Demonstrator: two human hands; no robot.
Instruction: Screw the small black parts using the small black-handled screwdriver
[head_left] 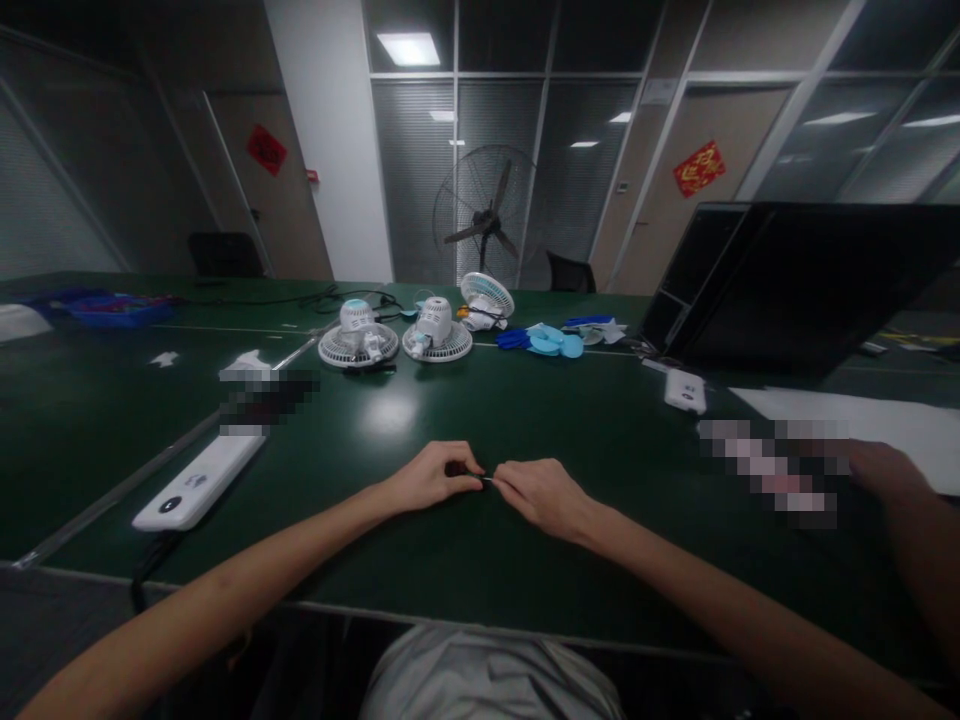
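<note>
Both hands meet low over the middle of the green table [570, 400]. My left hand [435, 475] is closed in a pinch, thumb against forefinger. Something small and dark seems to sit in it, mostly hidden by the fingers. My right hand [544, 492] is closed too, its fingertips gripping a thin, pale, stick-like piece [488, 479] that spans the narrow gap to the left fingertips. This piece is too small to name. Farther back, two white fan heads [358, 335] lie grille down, and a third fan head [487, 298] is tilted behind them.
Blue fan blades [555, 341] lie beside the fan heads. A long white power strip [199, 482] is on the left, a white box-shaped device [685, 391] on the right. A black computer case [795, 285] stands at right. Another person's hand [889, 470] rests near white paper [892, 415].
</note>
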